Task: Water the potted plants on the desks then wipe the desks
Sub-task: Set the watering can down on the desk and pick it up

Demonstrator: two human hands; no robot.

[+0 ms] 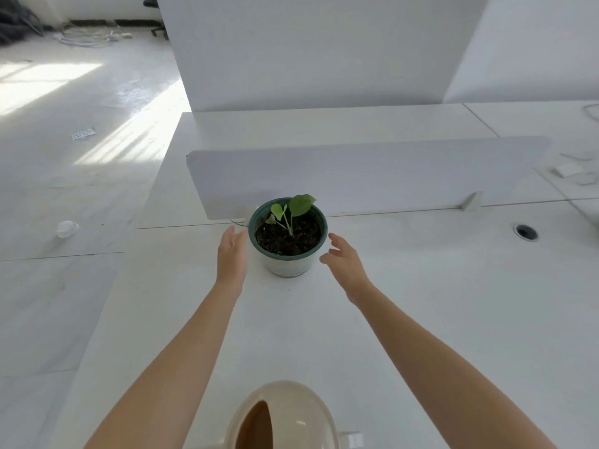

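The potted plant [287,241] is set on the white desk [437,312], just in front of the low divider panel [356,176] and between the two hands. The left hand [230,254] is held flat and open just beside the pot's green rim; whether it touches cannot be told. The right hand [343,262] is spread open, fingers loosely apart, near the pot's other side but clear of it. Nothing is gripped by either.

The pot is judged to be thin plastic, made moderately heavy by its dark soil and likely to flex at the wall. It is best taken from both sides below the rim and kept upright, so that soil is not spilled and the slender stems are not bent. A cream watering can [285,413] is seen at the near edge.

The desk top is smooth and glossy, so sliding should be easy. A cable grommet [525,232] is sunk into it at the right, and pale sunlit floor [81,189] lies to the left.
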